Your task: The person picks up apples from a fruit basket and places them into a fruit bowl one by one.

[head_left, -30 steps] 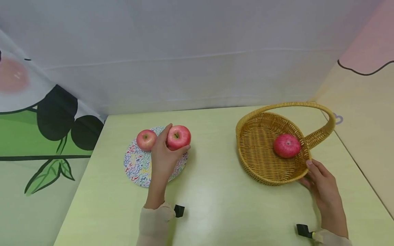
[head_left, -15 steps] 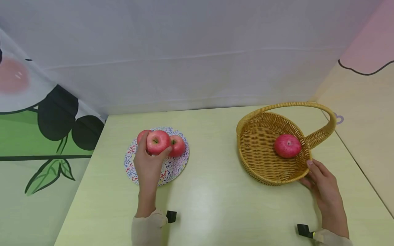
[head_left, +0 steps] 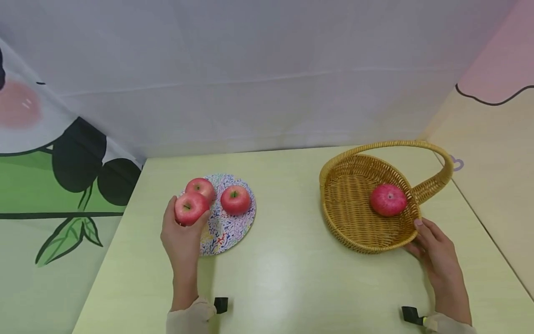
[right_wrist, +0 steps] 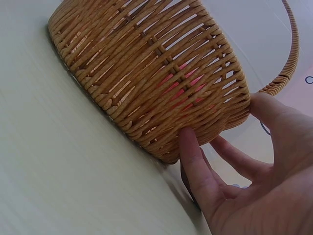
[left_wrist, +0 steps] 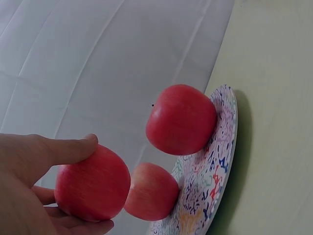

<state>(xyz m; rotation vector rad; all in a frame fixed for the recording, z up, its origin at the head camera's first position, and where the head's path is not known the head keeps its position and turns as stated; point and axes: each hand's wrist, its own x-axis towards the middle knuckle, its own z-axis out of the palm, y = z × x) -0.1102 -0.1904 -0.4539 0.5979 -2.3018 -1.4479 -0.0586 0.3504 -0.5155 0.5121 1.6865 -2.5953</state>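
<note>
My left hand (head_left: 180, 243) holds a red apple (head_left: 190, 209) between thumb and fingers, over the left side of a round plate (head_left: 228, 229) with a multicoloured squiggle pattern. Two more apples sit on that plate: one at its back left (head_left: 202, 186), partly covered by the held apple, and one towards its right (head_left: 235, 200). On the right, my right hand (head_left: 441, 253) grips the near-right side of a wicker basket (head_left: 348, 204). The right wrist view shows its thumb at the rim and a fingertip against the woven wall (right_wrist: 146, 83). A speckled pinkish-red round fruit (head_left: 388, 200) lies inside the basket.
The basket's arched handle (head_left: 388, 144) rises over its far side. Both things stand on a pale yellow-green table (head_left: 283, 260). A white cloth (head_left: 267, 106) hangs behind the table, and printed panels (head_left: 496, 153) flank it.
My left hand has carried the held apple leftward and nearer to me, from the plate's right side to its left. The right-hand apple on the plate has come into view. My right hand stays on the basket.
</note>
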